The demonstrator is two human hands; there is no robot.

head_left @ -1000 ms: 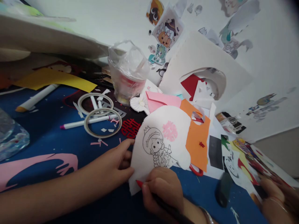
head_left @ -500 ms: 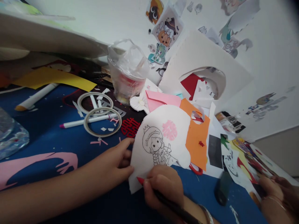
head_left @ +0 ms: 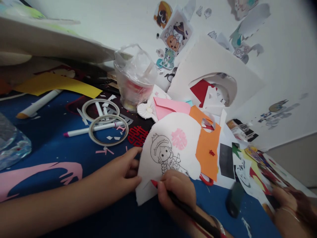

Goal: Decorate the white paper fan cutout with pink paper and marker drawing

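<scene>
A white rounded paper cut-out (head_left: 183,122) lies tilted in front of me, with a line-drawn girl in a crown and a pink paper-cut emblem (head_left: 179,138) on it. At its left edge my left hand (head_left: 127,170) grips the paper, thumb and forefinger on the rim and the other fingers curled. My right hand (head_left: 178,188) is closed around a dark marker pen (head_left: 189,210). The pen's red tip touches or hovers just over the lower part of the paper, below the drawing; contact is hard to judge.
Tape rings (head_left: 109,130), a white marker (head_left: 81,131), paper scraps and a bagged cup (head_left: 135,82) stand to the left. Orange paper (head_left: 208,153) and red-handled scissors (head_left: 206,179) lie right of the cut-out. Another person's hands (head_left: 287,205) are at far right, past a dark mouse-shaped object (head_left: 234,200).
My right hand and the pen tip have shifted slightly up and to the right across the paper. My left hand stays at the paper's edge.
</scene>
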